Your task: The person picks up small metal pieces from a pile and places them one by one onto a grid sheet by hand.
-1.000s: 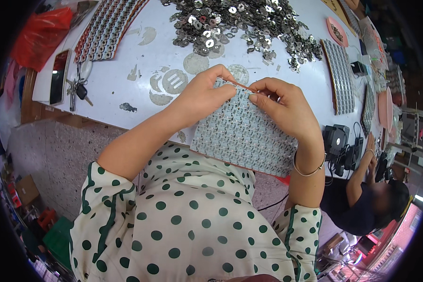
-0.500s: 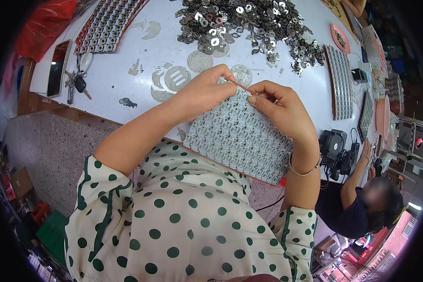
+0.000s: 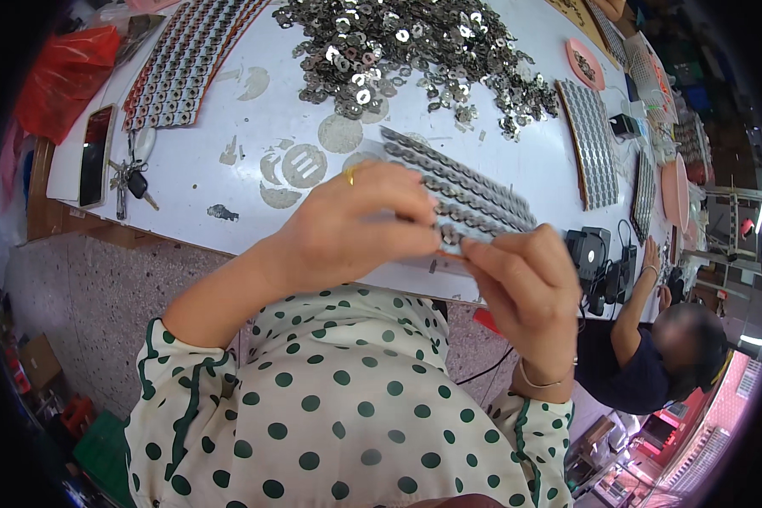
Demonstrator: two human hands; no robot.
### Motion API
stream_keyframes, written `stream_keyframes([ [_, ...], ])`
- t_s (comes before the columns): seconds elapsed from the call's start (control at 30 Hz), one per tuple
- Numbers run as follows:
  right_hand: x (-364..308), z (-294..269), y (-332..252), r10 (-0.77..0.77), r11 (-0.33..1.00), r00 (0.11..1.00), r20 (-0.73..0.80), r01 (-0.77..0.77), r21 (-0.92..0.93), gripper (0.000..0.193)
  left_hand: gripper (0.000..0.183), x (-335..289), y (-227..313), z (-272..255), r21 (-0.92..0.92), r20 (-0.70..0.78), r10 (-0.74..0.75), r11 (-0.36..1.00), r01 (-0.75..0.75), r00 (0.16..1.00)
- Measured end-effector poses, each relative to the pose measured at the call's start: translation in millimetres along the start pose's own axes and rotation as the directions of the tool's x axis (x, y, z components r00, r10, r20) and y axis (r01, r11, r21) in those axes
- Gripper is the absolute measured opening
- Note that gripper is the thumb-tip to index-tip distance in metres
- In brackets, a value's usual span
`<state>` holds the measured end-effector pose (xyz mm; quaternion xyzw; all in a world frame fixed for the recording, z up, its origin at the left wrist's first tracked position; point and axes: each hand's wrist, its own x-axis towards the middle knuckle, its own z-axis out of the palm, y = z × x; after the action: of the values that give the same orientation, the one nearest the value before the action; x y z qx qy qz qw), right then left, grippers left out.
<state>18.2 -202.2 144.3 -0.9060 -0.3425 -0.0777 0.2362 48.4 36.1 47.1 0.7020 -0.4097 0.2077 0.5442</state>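
Observation:
A stiff panel (image 3: pixel 483 200) set with rows of small dark metal pieces is held tilted in front of me, over the table's near edge. At its left end, the bent fingers of my left hand (image 3: pixel 351 222) are closed on the near corner, slightly smeared by motion; a yellow ring shows on one finger. My right hand (image 3: pixel 529 292) pinches the panel's near edge between thumb and fingers. Beyond the panel lies a wide heap of small silvery metal pieces (image 3: pixel 406 42), many with an opening in the middle.
A stack of similar panels (image 3: pixel 182 72) lies at the far left, near a phone (image 3: pixel 97 157) and keys (image 3: pixel 135 179). To the right are another panel (image 3: pixel 588 144), a pink dish (image 3: pixel 584 63) and a black device (image 3: pixel 588 250). A co-worker (image 3: pixel 643 347) sits at the right.
The panel has swung up and away from my lap; its flat pale face has given way to rows of dark pieces. Both hands have moved lower and nearer me.

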Motion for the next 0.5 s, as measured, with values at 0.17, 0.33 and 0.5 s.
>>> stream_keyframes([
  [0.17,-33,38,16,0.210,0.889,0.977,0.025,-0.202,0.411,0.036,0.022,-26,-3,7,0.037,0.099,0.116,0.992,-0.120,0.988],
  [0.33,-28,49,8,0.178,0.942,0.984,-0.003,-0.169,0.289,0.029,0.021,-27,2,12,0.128,0.136,0.210,0.965,-0.228,0.968],
  [0.5,-26,39,-1,0.115,0.982,0.993,-0.014,-0.111,0.153,0.031,0.021,-17,8,14,0.148,0.157,0.228,0.956,-0.252,0.961],
])
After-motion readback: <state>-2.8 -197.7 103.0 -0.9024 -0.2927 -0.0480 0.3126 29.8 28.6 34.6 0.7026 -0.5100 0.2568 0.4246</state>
